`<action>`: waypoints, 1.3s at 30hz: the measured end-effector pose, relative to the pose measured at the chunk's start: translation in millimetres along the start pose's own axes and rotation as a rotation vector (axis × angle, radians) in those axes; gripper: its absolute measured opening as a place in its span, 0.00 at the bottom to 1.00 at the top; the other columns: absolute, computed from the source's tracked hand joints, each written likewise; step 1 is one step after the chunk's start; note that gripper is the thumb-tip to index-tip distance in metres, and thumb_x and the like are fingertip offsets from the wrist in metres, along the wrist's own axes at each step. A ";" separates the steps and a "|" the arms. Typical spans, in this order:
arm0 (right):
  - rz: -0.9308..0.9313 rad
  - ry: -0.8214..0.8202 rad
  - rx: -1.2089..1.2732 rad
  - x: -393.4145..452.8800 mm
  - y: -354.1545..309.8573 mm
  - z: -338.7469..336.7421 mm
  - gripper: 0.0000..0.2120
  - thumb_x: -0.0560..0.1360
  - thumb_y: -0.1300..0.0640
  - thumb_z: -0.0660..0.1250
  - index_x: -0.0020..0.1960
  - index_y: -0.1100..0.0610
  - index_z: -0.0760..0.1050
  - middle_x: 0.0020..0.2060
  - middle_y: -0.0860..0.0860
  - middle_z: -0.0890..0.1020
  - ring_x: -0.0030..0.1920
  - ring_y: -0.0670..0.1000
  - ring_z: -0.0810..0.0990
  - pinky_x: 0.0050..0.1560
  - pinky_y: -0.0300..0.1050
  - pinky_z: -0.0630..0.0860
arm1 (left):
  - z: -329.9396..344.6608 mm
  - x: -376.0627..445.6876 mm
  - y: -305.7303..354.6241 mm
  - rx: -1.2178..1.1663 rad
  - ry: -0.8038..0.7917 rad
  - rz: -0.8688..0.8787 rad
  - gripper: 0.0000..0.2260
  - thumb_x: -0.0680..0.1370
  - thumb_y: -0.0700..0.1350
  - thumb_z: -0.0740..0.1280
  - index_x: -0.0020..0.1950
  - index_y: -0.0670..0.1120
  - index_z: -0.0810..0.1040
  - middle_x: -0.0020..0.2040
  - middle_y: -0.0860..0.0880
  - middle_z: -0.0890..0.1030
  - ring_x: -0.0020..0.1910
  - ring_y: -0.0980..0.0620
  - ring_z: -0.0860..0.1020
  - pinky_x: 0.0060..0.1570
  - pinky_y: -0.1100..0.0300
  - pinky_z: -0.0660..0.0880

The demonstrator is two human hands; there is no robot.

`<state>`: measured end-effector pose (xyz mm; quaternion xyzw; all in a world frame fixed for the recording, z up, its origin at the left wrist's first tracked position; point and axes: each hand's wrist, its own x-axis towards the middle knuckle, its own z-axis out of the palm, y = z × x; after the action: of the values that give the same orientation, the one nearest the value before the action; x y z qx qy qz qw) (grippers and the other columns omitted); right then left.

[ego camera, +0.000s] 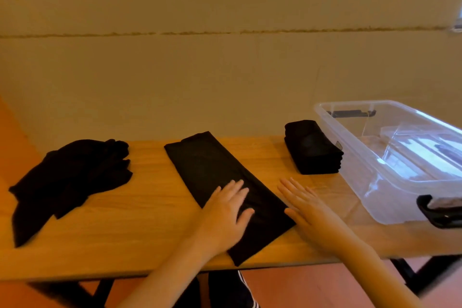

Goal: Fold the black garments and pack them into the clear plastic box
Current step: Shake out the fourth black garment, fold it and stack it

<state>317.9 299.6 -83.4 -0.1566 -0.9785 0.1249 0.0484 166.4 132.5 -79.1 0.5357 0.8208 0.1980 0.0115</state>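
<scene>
A left hand (pixel 226 210), fingers spread, lies flat on a long folded black garment (pixel 215 177); the right hand (pixel 307 210), flat and open, rests just beside it, the clear plastic box (pixel 370 170) beyond.

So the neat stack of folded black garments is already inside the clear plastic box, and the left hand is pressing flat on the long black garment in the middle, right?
Not quite. The head view shows the neat stack of folded black garments on the wooden table, just left of the clear plastic box, not inside it. The rest holds: the left hand presses flat on the long black garment in the middle.
</scene>
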 end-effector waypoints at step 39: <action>-0.048 0.222 0.903 -24.1 -82.0 -14.4 0.10 0.76 0.65 0.62 0.39 0.57 0.77 0.31 0.42 0.81 0.32 0.40 0.79 0.32 0.31 0.72 | -54.4 -96.3 -17.6 -0.829 0.365 -0.140 0.10 0.75 0.55 0.66 0.44 0.50 0.83 0.43 0.47 0.83 0.43 0.51 0.82 0.44 0.57 0.79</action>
<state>318.5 219.9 -49.6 -0.1098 -0.8183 0.5199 0.2192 179.4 24.3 -53.6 0.3857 0.6950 0.5996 0.0937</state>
